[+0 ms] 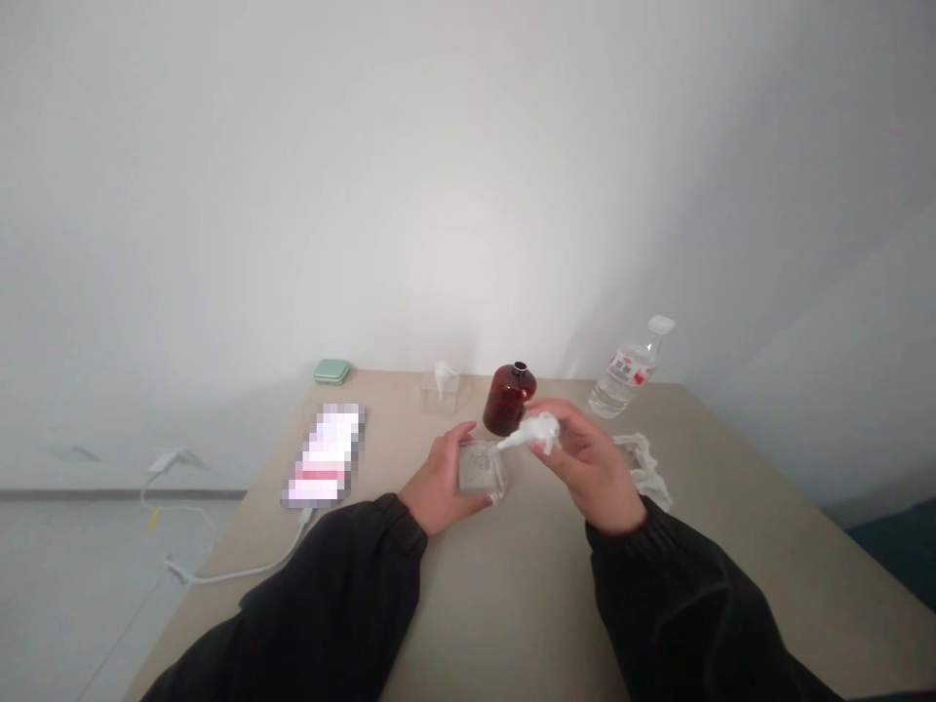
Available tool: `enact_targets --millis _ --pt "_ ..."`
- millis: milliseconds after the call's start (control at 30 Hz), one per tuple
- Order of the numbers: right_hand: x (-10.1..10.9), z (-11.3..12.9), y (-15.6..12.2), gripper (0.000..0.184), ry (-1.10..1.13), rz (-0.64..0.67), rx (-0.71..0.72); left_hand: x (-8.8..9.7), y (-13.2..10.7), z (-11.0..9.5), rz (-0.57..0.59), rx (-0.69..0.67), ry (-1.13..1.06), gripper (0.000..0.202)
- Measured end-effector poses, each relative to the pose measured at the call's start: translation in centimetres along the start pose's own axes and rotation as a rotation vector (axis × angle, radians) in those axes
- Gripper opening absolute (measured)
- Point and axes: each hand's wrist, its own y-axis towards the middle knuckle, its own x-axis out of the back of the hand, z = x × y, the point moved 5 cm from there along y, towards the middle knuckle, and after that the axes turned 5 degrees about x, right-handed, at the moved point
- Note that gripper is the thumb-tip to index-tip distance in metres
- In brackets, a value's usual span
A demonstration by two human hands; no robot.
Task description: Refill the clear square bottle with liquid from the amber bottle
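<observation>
wall: plain white (pixel 439 175), bare, fills the whole upper half of the view; shades greyer towards the right
table: beige matte top (pixel 512 604), far edge set against the wall
floor: light grey (pixel 65 604), seen left of the table; a white cable (pixel 219 573) lies across it
baseboard: grey strip (pixel 88 494) along the foot of the wall, left side
far right: dark blue patch (pixel 903 556) low beyond the table edge, too little visible to identify
light: soft, even; brighter spot on the wall above the table's middle; shadows faint

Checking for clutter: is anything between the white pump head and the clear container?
Nothing visible: the pump head in the right hand points straight at the clear container in the left hand; the brown bottle stands behind.
</observation>
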Motion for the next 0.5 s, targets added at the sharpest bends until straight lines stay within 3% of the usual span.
enact_targets --millis 100,300,500 --pt "-1.2 -0.9 0.4 0.026 0.064 0.026 -0.048 0.0 0.0 0.1 -0.005 0.003 0.002 0.099" --pt "-2.3 -1.5 0.8 0.022 -0.061 0.089 -0.084 0.0 0.1 0.3 -0.014 -0.004 -0.018 0.1" --pt "-5.4 -3.4 -0.3 0.021 -0.045 0.156 -0.147 0.1 0.1 0.0 -0.03 -0.042 -0.001 0.097"
